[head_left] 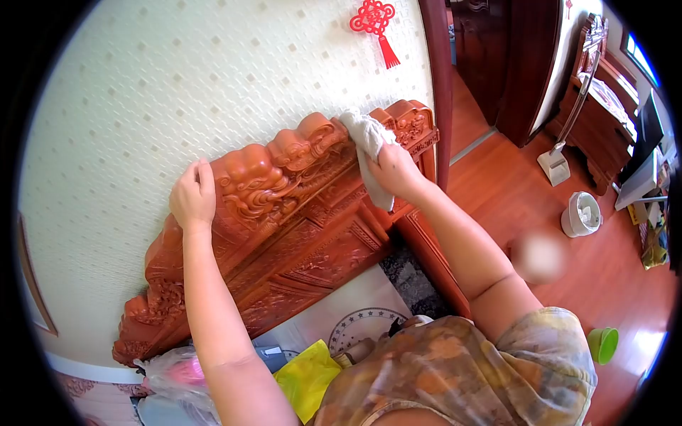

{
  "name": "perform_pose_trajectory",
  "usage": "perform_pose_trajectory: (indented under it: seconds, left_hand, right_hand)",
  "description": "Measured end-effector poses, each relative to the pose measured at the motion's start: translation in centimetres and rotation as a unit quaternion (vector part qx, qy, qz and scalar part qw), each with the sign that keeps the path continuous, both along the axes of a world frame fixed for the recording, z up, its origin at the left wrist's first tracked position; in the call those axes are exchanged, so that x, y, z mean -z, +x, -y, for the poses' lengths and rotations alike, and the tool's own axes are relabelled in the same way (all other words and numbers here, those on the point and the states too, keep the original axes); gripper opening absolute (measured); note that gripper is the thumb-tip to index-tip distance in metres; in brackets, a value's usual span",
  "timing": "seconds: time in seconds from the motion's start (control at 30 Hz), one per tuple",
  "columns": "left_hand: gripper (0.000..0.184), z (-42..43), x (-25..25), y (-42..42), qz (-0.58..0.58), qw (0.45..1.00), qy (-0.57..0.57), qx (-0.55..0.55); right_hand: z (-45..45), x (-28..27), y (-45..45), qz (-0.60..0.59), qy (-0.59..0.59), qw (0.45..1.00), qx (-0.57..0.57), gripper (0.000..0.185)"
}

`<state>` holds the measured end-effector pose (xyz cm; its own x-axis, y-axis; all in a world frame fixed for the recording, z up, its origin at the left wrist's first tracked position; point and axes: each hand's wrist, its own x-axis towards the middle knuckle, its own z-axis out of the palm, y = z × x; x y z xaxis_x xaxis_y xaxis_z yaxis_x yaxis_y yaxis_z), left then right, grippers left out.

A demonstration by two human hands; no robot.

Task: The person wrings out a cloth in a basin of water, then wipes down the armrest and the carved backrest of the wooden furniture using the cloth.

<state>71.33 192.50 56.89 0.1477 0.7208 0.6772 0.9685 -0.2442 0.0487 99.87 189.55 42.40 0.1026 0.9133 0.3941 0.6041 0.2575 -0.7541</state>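
Note:
A carved reddish-brown wooden headboard (305, 234) leans across the view against the wall. Near its upper right end, my right hand (394, 170) is closed around a whitish cloth (368, 136). The cloth lies over the carved top edge, and one end hangs down the front. Farther left, my left hand (193, 197) grips the headboard's top edge with curled fingers; its fingertips are partly hidden.
Below the headboard are a yellow bag (309, 380) and clear plastic bags (174, 373). A red knot ornament (373, 18) hangs on the wall. On the floor at right stand a dustpan (554, 167), a white bin (581, 215) and a green bin (604, 346).

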Motion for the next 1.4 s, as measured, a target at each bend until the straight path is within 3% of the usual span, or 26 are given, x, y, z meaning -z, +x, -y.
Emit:
perform_pose_trajectory:
  seconds: [0.1,0.23,0.37,0.4,0.53,0.63,0.8,0.9,0.97,1.0,1.03,1.2,1.37,1.4]
  left_hand:
    - [0.039,-0.1,0.0,-0.1,-0.012,1.000,-0.002,-0.012]
    - [0.039,0.0,0.1,0.0,-0.010,1.000,-0.004,-0.009]
    - [0.039,0.1,0.3,-0.2,-0.010,1.000,-0.015,-0.007]
    - [0.039,0.2,0.3,0.0,-0.014,1.000,-0.012,-0.010]
    - [0.039,-0.1,0.1,0.1,-0.025,1.000,-0.003,-0.016]
    - [0.039,-0.2,0.2,0.0,-0.027,0.999,-0.011,-0.021]
    - [0.040,0.5,0.4,0.3,-0.014,1.000,-0.016,-0.014]
    - [0.040,0.2,0.0,0.5,-0.017,1.000,-0.010,-0.021]
    - [0.039,0.0,0.1,0.4,-0.026,0.999,-0.003,-0.021]
    - [0.039,0.0,0.2,0.3,-0.032,0.999,-0.002,-0.025]
    - [0.039,0.1,0.2,0.2,-0.035,0.999,-0.008,-0.024]
    - [0.039,0.2,0.2,0.4,-0.015,1.000,-0.002,-0.023]
    - [0.039,-0.2,0.5,0.3,-0.018,1.000,0.019,-0.015]
    - [0.039,-0.2,0.4,0.2,-0.021,0.999,0.003,-0.026]
  right_hand:
    - [-0.5,-0.1,1.0,-0.001,-0.040,0.999,-0.012,0.024]
    - [-3.1,-2.4,1.0,-0.065,-0.010,0.997,-0.029,0.027]
    - [-2.8,-1.7,0.0,0.073,0.007,0.997,-0.004,0.026]
    - [-1.7,-1.7,0.3,0.099,-0.045,0.994,-0.019,0.023]
    - [0.2,0.4,-0.2,0.071,0.081,0.994,-0.003,0.023]
    - [-1.1,0.5,0.2,0.086,-0.014,0.996,-0.023,0.021]
    - [-1.0,-0.2,0.6,0.095,0.001,0.995,-0.033,0.022]
    - [-0.6,0.4,0.0,0.047,0.046,0.997,-0.031,0.023]
    - [-0.8,0.8,-0.7,0.036,0.248,0.968,0.015,0.024]
    - [-1.6,1.1,-0.1,0.090,0.085,0.992,-0.008,0.025]
    - [-1.7,-0.2,0.1,0.093,0.008,0.995,-0.020,0.028]
    - [-0.9,-1.4,0.8,0.075,-0.024,0.996,-0.037,0.028]
    - [-0.7,0.8,-0.3,0.021,0.100,0.994,0.031,0.023]
    - [-1.4,0.2,0.0,0.046,0.013,0.999,0.018,0.024]
